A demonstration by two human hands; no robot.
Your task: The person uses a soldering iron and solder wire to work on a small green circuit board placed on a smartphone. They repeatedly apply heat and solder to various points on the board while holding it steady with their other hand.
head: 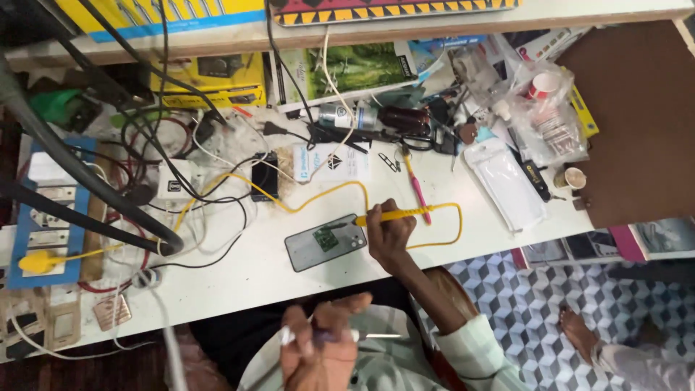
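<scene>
The right hand [389, 233] was closed around a yellow soldering iron [394, 214], its tip at the small green circuit board [327, 237] lying on the grey phone [325, 242] at the hand's 9 o'clock. The left hand [318, 346], down at 6 o'clock, pinched a thin metal tool [376, 336]. Doing it well seemed to call for a brief, steady touch, with the yellow cord [318, 195] kept slack.
</scene>
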